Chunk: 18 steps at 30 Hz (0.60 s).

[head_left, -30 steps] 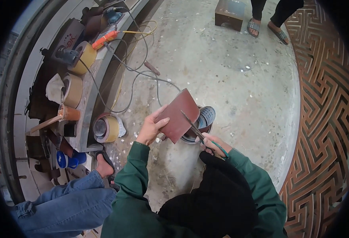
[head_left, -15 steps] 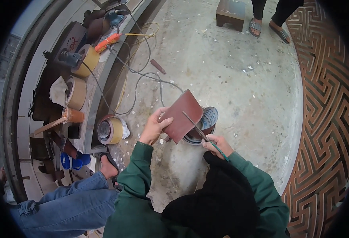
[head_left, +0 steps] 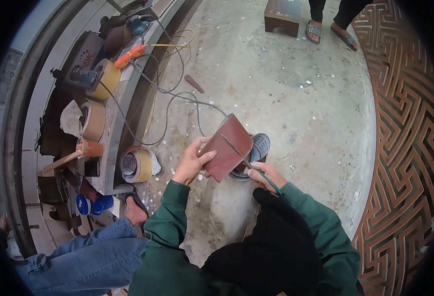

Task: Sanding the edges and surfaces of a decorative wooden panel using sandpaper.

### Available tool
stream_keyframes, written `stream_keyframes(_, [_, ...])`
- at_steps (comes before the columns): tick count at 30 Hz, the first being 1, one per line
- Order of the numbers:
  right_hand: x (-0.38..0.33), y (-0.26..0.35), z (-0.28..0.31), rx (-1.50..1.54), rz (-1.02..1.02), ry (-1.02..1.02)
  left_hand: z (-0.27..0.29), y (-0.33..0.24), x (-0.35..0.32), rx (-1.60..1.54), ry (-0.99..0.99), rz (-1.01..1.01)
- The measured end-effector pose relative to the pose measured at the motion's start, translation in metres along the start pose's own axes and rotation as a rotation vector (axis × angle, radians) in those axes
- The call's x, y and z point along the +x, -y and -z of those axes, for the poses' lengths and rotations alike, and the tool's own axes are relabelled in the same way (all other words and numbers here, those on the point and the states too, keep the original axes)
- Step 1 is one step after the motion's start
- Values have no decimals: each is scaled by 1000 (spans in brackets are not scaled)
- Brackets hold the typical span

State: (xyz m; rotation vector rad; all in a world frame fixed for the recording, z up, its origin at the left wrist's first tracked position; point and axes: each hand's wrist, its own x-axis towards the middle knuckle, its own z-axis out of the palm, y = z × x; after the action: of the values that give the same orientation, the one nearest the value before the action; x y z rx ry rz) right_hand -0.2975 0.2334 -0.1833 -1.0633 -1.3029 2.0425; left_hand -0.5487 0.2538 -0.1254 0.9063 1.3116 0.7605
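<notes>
Since the earlier frame, the right hand (head_left: 267, 176) had drawn closer to the sheet (head_left: 222, 162), I saw, grasping one pair of scissors (head_left: 241, 157) laid across it. The left hand (head_left: 191, 162) pinched that single reddish-brown sheet above the speckled floor (head_left: 276, 98). I counted two rolls (head_left: 95, 120) along the worktop's (head_left: 113, 116) edge, one floor roll (head_left: 143, 164) by its near corner, and a lattice panel (head_left: 394, 172) rightward.

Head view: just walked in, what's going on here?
A person's left hand holds a reddish-brown sheet by its near-left edge. The right hand grips green-handled scissors, their blades lying over the sheet; whether they are biting into it, I can't tell. Behind the sheet, a curled piece with a printed bluish face shows. Someone else in jeans is at the left, and another person in sandals stands farther off.
</notes>
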Motion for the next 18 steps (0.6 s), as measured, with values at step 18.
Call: stream_keyframes(18, [22,-8,0,-44,59,-30,-1,3,2,80,150,123])
